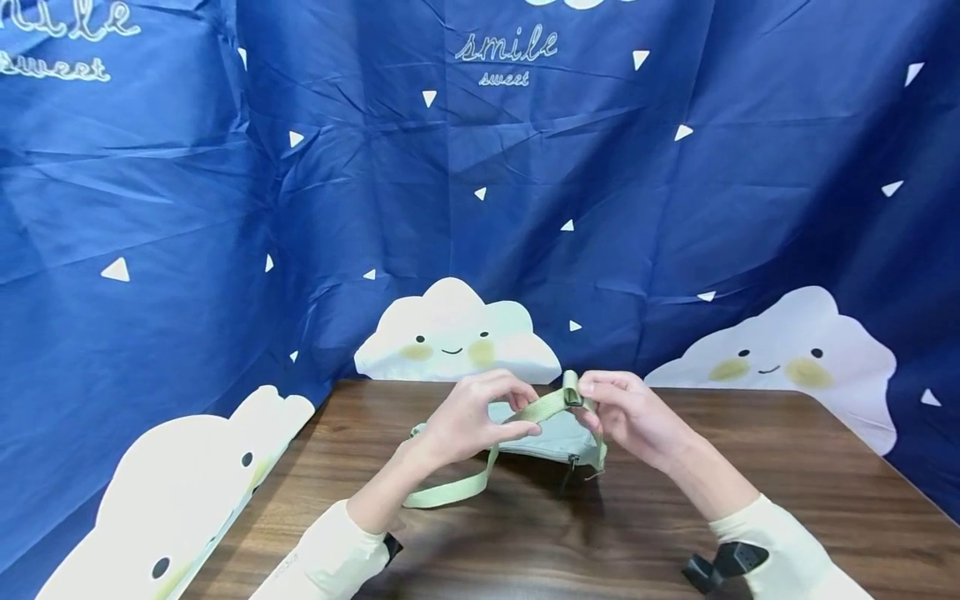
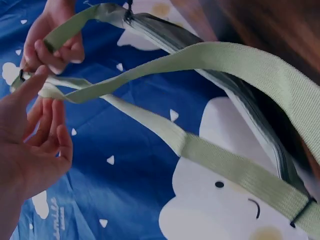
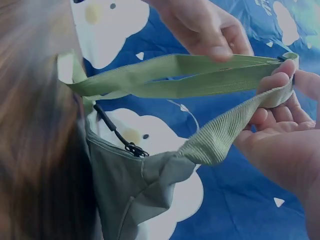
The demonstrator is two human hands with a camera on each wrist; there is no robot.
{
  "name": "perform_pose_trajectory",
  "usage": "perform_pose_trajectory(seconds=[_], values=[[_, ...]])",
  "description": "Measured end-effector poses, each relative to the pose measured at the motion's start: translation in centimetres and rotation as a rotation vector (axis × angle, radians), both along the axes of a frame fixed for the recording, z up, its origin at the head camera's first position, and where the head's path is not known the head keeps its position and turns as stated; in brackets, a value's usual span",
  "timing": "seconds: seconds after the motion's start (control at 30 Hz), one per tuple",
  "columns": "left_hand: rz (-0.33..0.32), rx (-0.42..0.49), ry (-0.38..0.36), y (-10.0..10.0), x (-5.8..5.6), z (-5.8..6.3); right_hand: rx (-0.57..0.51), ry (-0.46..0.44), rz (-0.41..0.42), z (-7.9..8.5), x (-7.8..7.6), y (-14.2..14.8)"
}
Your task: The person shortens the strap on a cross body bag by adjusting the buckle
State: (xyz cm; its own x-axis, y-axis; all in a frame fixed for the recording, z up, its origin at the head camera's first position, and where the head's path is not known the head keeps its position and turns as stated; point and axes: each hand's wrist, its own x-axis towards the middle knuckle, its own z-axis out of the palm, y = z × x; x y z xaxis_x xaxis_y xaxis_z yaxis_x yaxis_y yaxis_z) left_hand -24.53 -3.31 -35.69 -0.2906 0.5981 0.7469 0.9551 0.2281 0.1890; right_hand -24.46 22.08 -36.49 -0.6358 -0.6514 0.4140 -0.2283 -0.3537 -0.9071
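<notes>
A small grey-green zippered bag hangs close over the brown table by its light green webbing strap. My left hand pinches the doubled strap between thumb and fingers. Just right of it, my right hand grips the strap at a dark slide buckle, where the webbing folds into a short loop. In the right wrist view, the strap runs twisted from the right fingers down to the bag's corner. A dark zipper pull dangles beside that corner. Part of the bag is hidden behind the left hand.
The wood-grain table spreads out on both sides of the bag. Behind it and at the left hangs a blue cloth printed with white clouds and triangles. A dark wrist strap sits on the right sleeve.
</notes>
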Motion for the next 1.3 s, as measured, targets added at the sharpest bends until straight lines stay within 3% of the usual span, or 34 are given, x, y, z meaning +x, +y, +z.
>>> perform_pose_trajectory(seconds=[0.4, 0.63, 0.87, 1.03, 1.17, 1.3], values=[[0.233, -0.157, 0.129, -2.4, -0.7, 0.7, -0.104, 0.002, -0.071, 0.9, -0.4, 2.2], [0.204, -0.158, 0.125, -1.7, -0.3, 0.2, 0.066, 0.092, -0.176, 0.5, -0.1, 0.8], [0.117, -0.052, 0.221, 0.8, 1.7, 0.0, 0.304, 0.273, -0.235, -0.7, 0.6, -1.6], [0.096, -0.016, 0.279, 0.9, 1.9, 0.3, 0.327, 0.307, -0.192, -0.9, 0.6, -1.5], [0.084, 0.037, 0.233, 0.2, 1.6, 0.9, 0.312, 0.263, -0.183, -0.9, 0.2, -0.6], [0.055, 0.050, 0.180, -0.1, 1.4, 1.2, 0.315, 0.238, -0.251, -0.8, 0.0, -0.1]])
